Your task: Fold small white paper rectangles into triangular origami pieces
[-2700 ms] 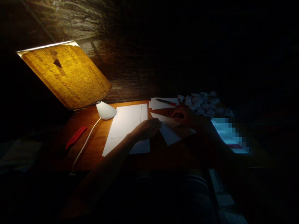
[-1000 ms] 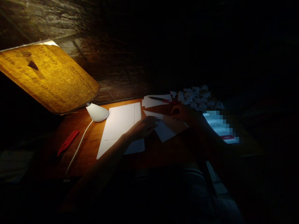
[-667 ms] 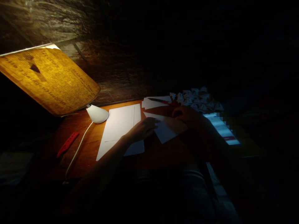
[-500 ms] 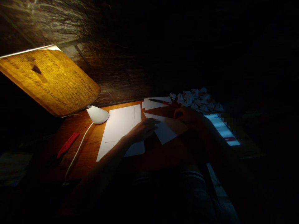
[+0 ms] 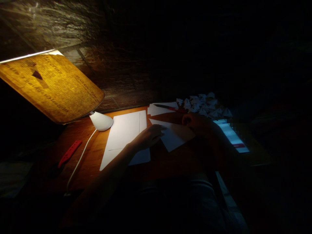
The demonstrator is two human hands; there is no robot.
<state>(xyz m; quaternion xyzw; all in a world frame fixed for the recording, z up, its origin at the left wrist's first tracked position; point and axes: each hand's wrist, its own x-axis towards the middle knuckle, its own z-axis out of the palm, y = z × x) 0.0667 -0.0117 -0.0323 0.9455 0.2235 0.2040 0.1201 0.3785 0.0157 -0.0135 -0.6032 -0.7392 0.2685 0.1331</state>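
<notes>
A small white sheet of paper [image 5: 172, 138] lies on the wooden table, partly in shadow. Across its left edge rest the fingers of my left hand [image 5: 151, 134], stretched out and pressing lightly on it. My right hand [image 5: 195, 123] is curled at the sheet's upper right edge, its fingertips together on the paper; darkness hides much of this hand. Beneath my left wrist is a larger white sheet [image 5: 126, 130] with thin drawn lines. Behind the small sheet, a dark blade with a red handle [image 5: 177, 110] lies on a stack of cut papers [image 5: 156, 110].
Many folded paper pieces [image 5: 201, 105] are heaped at the back right, beside a lit phone screen [image 5: 230, 135]. At left stand a lamp with a printed shade [image 5: 53, 87] and white base [image 5: 101, 122], its cord [image 5: 81, 159], and a red-handled tool [image 5: 70, 152] on the table [image 5: 163, 165].
The view has shifted very slightly. Both hands and the small sheet stay almost where they were.
</notes>
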